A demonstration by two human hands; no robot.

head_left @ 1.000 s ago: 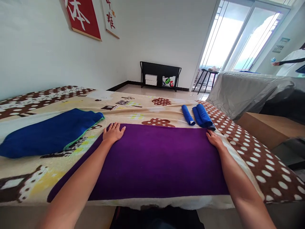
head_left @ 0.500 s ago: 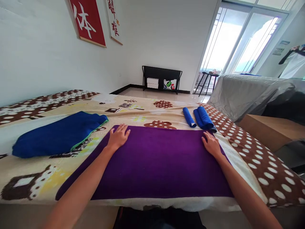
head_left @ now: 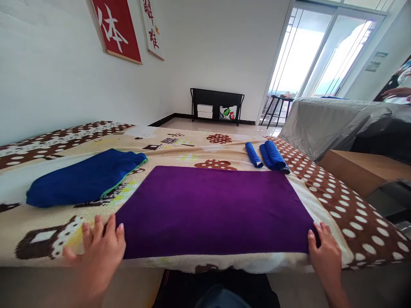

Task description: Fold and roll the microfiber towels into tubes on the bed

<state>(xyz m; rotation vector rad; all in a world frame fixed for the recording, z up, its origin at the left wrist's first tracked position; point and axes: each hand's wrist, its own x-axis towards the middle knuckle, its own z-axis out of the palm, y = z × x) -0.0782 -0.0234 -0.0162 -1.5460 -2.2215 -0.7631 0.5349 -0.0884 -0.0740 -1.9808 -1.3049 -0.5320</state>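
Observation:
A purple cloth (head_left: 212, 209) lies spread flat on the patterned blanket in front of me. My left hand (head_left: 99, 248) is over its near left corner, fingers spread and slightly blurred, with nothing visibly gripped. At the near right corner, my right hand (head_left: 326, 248) rests palm down on the cloth's edge, its fingers apart. A dark blue cloth (head_left: 83, 177) with green edging lies folded to the left. Beyond the purple cloth's far right corner are a thin blue roll (head_left: 253, 155) and some thicker blue rolls (head_left: 272, 156) side by side.
The cream and brown blanket (head_left: 180, 147) covers the bed-like surface. To the right stand a cardboard box (head_left: 362, 169) and a plastic-covered piece of furniture (head_left: 334, 119). Another person's hand (head_left: 398, 93) shows at the right edge. A black rack (head_left: 217, 105) stands by the far wall.
Both hands have moved back toward me, from the far corners of the purple cloth to its near corners. The left hand has also shifted left.

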